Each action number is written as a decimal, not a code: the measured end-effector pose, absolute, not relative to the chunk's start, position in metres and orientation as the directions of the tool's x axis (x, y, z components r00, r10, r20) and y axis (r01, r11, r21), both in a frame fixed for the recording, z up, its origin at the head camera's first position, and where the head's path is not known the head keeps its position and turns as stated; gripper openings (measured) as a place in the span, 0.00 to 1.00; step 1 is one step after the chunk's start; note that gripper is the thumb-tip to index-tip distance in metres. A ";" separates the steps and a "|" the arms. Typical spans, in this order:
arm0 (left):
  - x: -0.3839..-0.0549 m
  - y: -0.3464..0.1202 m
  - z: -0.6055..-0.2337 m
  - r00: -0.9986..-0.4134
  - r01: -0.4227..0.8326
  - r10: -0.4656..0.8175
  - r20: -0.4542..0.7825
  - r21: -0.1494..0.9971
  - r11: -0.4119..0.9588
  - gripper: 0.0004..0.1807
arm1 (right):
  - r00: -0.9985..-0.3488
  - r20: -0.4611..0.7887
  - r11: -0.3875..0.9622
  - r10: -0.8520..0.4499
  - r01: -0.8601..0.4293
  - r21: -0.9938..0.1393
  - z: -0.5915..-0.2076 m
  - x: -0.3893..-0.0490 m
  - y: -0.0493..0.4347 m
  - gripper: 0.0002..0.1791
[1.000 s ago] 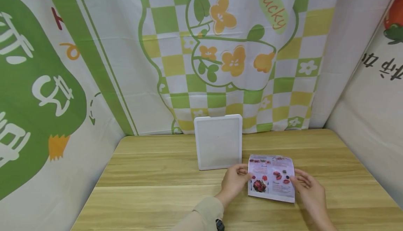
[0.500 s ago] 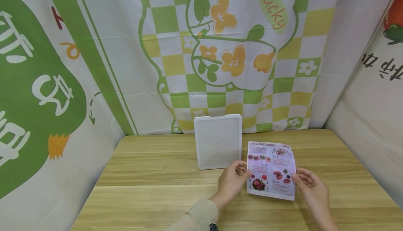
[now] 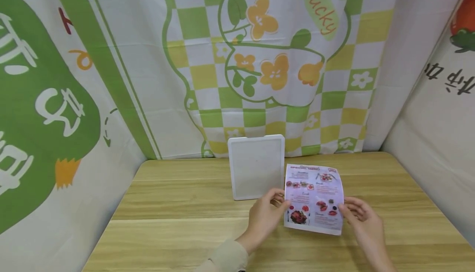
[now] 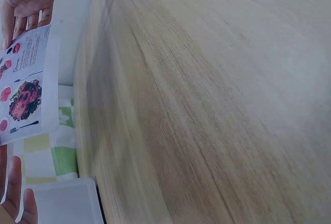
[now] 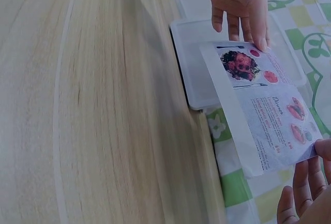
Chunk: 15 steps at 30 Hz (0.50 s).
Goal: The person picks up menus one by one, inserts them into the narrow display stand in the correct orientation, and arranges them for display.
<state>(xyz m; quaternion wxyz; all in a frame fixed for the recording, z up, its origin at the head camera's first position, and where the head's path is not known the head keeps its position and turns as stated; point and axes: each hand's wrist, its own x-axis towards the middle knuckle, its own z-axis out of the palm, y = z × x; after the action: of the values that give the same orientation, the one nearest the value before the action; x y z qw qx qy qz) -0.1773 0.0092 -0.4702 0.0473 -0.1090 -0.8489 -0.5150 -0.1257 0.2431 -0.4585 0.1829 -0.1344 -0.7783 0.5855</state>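
A printed menu sheet (image 3: 314, 200) with food pictures is held up over the table, its printed side facing the head camera. My left hand (image 3: 265, 214) pinches its left edge, thumb in front and fingers behind. At the opposite edge my right hand (image 3: 365, 222) pinches it the same way. The paper bows slightly between the two hands. Behind and to the left stands a white framed panel (image 3: 256, 169), upright, its lower right corner close to the left hand. In the right wrist view the sheet (image 5: 264, 110) overlaps the panel (image 5: 194, 71).
A wooden table (image 3: 167, 222) with rounded back corners lies under the hands. Printed cloth (image 3: 208, 99) with green and yellow checks hangs along its back edge, and more cloth (image 3: 434, 140) hangs at the sides.
The menu sheet was tipped back with its top curled away; it now shows its full face, heading included. Both hands have since shifted slightly left with it, closer to the panel.
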 end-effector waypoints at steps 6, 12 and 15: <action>-0.172 -0.001 -0.469 -0.974 0.228 0.117 0.196 0.863 0.450 0.13 | -0.894 0.134 0.294 0.428 -0.003 -0.956 -0.452 -0.124 0.232 0.18; -0.168 -0.012 -0.466 -0.975 0.220 0.075 0.208 0.866 0.449 0.14 | -0.902 0.125 0.282 0.413 -0.004 -0.959 -0.449 -0.125 0.222 0.18; -0.164 -0.017 -0.464 -0.975 0.217 0.066 0.210 0.870 0.443 0.14 | -0.908 0.148 0.289 0.393 -0.031 -0.957 -0.450 -0.124 0.218 0.18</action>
<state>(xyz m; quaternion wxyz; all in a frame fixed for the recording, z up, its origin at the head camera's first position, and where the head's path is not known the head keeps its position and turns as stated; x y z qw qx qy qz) -0.1643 -0.0171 -0.4637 0.0725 -0.0838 -0.8462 -0.5211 -0.1242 0.2175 -0.4500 0.1810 -0.1157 -0.7822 0.5848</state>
